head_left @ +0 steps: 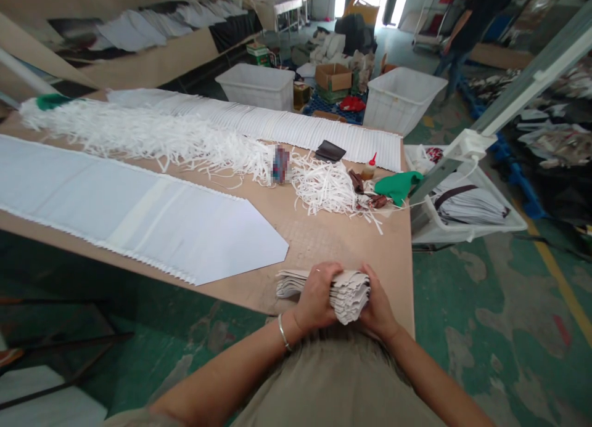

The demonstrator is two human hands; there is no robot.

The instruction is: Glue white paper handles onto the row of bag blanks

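A thick bundle of pale, layered pieces (349, 296), fabric or paper, sits between my two hands at the table's near edge, close to my body. My left hand (319, 293) wraps over its middle, fingers curled round the top. Against the bundle's right end presses my right hand (377, 304), its fingers partly hidden behind the layers. The bundle's left end sticks out past my left hand, showing many stacked edges. To the left on the brown table (324, 242) lies a long row of overlapping white sheets (222, 230) with a pointed end.
A heap of white strips (324, 183) runs along the table, with a dark folded piece (330, 150), a red-tipped bottle (369, 167) and green cloth (398, 185). A metal post (444, 162) stands at the right corner. White bins (402, 97) and a person (476, 32) are beyond.
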